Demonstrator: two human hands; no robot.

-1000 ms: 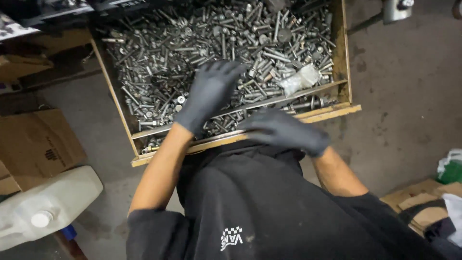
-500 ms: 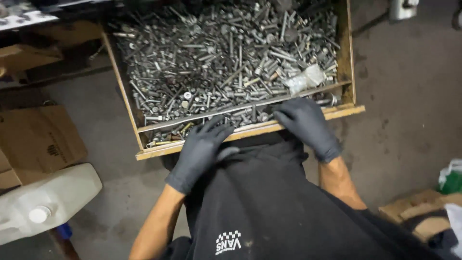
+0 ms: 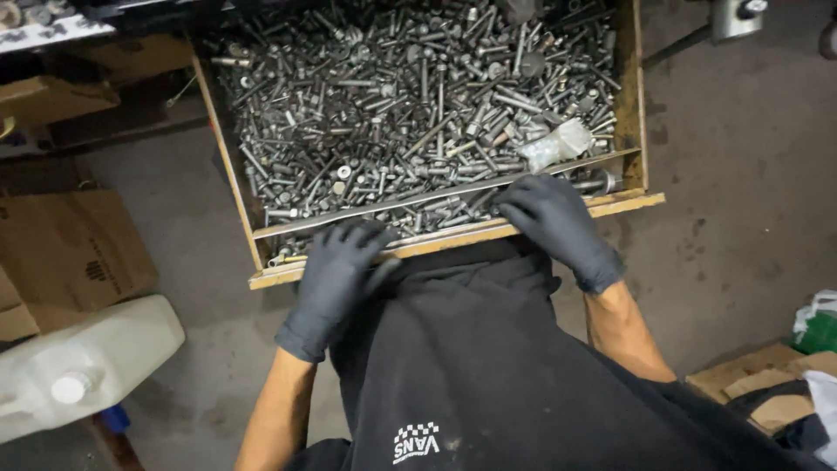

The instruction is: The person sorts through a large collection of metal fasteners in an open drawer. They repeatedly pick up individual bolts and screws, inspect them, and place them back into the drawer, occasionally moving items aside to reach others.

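Note:
A wooden drawer (image 3: 632, 131) is heaped with several steel bolts, screws and washers (image 3: 410, 96). A metal divider strip (image 3: 392, 200) runs along its near side, with more bolts in the narrow front section. My left hand (image 3: 336, 279), in a black glove, rests on the drawer's front edge at the left, fingers curled over the rim. My right hand (image 3: 554, 218), also gloved, lies on the front edge at the right, fingertips among the bolts in the narrow section. Neither hand visibly holds a bolt. A small clear plastic bag (image 3: 551, 144) lies on the pile.
A white plastic jug (image 3: 83, 366) lies on the concrete floor at the lower left, beside brown cardboard boxes (image 3: 74, 249). More cardboard and a green item (image 3: 819, 327) sit at the lower right. My black shirt fills the bottom centre.
My left hand came out of the bolt pile and back to the drawer's front edge. My right hand moved forward onto the front edge at the right.

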